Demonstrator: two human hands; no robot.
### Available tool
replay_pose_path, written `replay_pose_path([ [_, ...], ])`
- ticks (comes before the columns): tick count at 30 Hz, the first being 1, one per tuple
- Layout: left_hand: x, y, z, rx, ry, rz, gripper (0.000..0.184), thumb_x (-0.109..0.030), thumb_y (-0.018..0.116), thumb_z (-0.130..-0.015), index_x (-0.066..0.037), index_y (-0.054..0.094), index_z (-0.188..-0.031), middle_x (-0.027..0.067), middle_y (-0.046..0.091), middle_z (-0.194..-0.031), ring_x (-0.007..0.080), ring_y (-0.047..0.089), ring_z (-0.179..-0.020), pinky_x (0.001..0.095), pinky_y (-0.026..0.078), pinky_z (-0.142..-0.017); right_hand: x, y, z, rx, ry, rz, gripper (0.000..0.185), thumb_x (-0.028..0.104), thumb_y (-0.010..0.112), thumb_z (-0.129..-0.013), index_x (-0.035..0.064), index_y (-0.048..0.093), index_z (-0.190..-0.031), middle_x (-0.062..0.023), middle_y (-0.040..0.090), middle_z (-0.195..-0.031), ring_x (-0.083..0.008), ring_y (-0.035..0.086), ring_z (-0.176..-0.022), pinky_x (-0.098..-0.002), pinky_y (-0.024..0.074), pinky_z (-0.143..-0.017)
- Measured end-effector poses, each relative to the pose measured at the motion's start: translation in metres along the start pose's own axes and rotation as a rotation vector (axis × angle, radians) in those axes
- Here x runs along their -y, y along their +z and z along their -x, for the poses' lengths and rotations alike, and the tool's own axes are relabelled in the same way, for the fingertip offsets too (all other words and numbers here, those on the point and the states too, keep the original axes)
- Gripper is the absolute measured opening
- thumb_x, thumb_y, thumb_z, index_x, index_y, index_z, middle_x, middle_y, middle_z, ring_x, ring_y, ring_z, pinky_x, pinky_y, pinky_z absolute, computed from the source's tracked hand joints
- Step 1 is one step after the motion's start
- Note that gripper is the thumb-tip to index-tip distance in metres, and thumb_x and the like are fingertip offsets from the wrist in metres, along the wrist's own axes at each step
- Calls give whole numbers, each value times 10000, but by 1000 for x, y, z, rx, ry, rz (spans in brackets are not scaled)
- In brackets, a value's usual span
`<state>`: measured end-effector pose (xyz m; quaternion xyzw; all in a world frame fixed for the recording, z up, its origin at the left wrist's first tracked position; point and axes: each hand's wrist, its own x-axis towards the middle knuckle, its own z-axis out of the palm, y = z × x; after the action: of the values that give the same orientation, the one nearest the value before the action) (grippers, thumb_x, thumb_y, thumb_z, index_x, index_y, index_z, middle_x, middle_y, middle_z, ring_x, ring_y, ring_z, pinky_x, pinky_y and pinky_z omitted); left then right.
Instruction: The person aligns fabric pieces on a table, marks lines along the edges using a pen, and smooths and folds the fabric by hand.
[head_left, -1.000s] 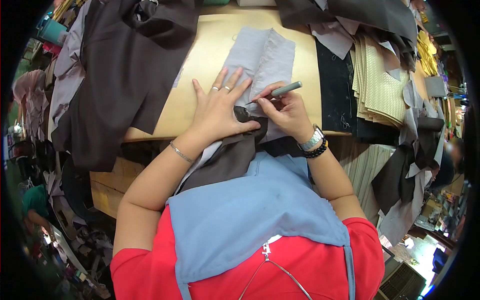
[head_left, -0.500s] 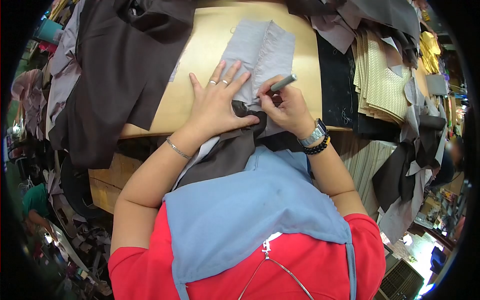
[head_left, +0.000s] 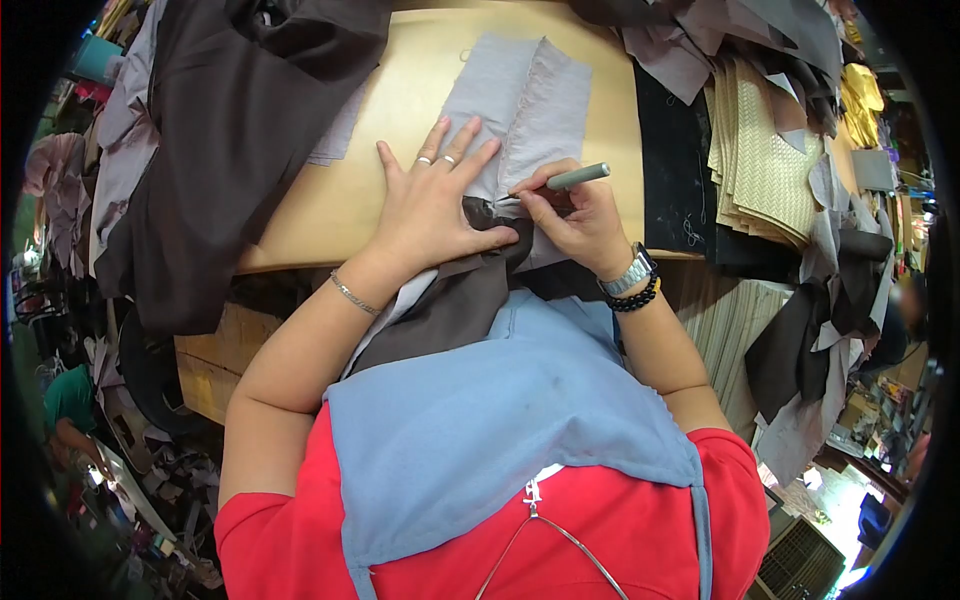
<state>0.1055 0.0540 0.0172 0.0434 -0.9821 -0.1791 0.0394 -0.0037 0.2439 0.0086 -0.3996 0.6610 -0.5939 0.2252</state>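
My left hand (head_left: pixel 437 200) lies flat with fingers spread, pressing on a light grey piece of fabric (head_left: pixel 545 105) that has a seam with a frayed edge down its length. Under the thumb, dark brown cloth (head_left: pixel 430 315) bunches at the table's near edge and hangs toward my lap. My right hand (head_left: pixel 580 220) grips a grey-green pen (head_left: pixel 580 176), its tip at the grey fabric near the seam's lower end. The pen tip itself is partly hidden by my fingers.
The tan tabletop (head_left: pixel 360 215) carries a large dark brown cloth (head_left: pixel 240 140) on the left. To the right are a black strip (head_left: pixel 672 170) and a stack of woven cream sheets (head_left: pixel 760 150). Fabric scraps (head_left: pixel 800 370) hang beyond. Another person in green (head_left: pixel 72 405) is at far left.
My right hand has shifted slightly and the pen has tilted lower, its back end swinging right. The left hand stays almost in place on the fabric.
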Motion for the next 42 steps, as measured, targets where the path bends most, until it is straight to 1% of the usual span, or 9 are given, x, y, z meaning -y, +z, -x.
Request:
replay_pose_path([
  [14,0,0,0,5,-5,-4,1027,-691,769,-639,-192,468,-1484,49,296,-1629,333,221,-1512,842,108,-1031,2,2,0,3,-26,48,116,-52,634,-929,-16,588,-1029,-96,691,-992,-144,692,-929,-282,581,-811],
  [17,1,1,0,7,-5,0,1027,-678,779,-639,-202,459,-1490,39,289,-1634,330,215,-1515,842,108,-1029,5,6,0,-47,-44,116,129,-25,693,-880,-8,631,-992,-68,687,-938,-136,711,-808,-266,578,-718],
  [20,0,-1,0,14,-11,3,1020,-659,789,-636,-209,459,-1490,34,289,-1634,325,216,-1516,841,106,-1032,11,9,-3,-28,-221,370,124,-2,694,-864,27,625,-963,-86,677,-910,-206,704,-730,-298,565,-644],
  [23,-1,-1,0,24,-17,4,1012,-642,796,-636,-216,460,-1491,31,290,-1634,322,215,-1517,840,102,-1034,14,13,-3,-29,-298,498,144,19,683,-861,60,604,-974,-91,665,-912,-273,671,-693,-343,548,-606],
  [26,0,0,0,11,-15,18,1011,-642,795,-638,-217,459,-1492,31,289,-1635,321,210,-1518,839,96,-1035,15,15,-5,-80,-340,604,170,27,663,-874,68,586,-1020,-82,664,-937,-282,667,-696,-356,548,-604],
  [29,0,0,0,6,-13,23,1012,-652,789,-643,-217,457,-1494,30,287,-1636,322,205,-1519,838,92,-1037,11,8,-5,-43,-267,568,164,-55,637,-900,8,542,-1018,-99,682,-1012,-208,702,-815,-291,586,-682],
  [32,0,0,0,9,-13,18,1015,-663,784,-646,-215,455,-1495,30,285,-1636,323,202,-1520,837,91,-1038,3,10,-5,-84,-285,456,146,-57,627,-913,-1,531,-1008,-104,677,-1020,-201,703,-830,-284,595,-694],
  [35,0,0,0,8,-10,18,1018,-671,779,-646,-213,455,-1496,31,282,-1638,324,200,-1521,838,90,-1037,2,13,-6,-142,-312,399,206,-19,664,-867,52,552,-1024,-70,655,-956,-262,674,-702,-339,555,-615],
  [42,1,0,-1,16,-6,7,1025,-684,772,-644,-209,455,-1496,34,284,-1637,338,203,-1518,844,91,-1031,11,8,-10,-67,-256,535,177,-17,648,-860,40,573,-1010,-78,671,-983,-273,681,-721,-349,556,-612],
])
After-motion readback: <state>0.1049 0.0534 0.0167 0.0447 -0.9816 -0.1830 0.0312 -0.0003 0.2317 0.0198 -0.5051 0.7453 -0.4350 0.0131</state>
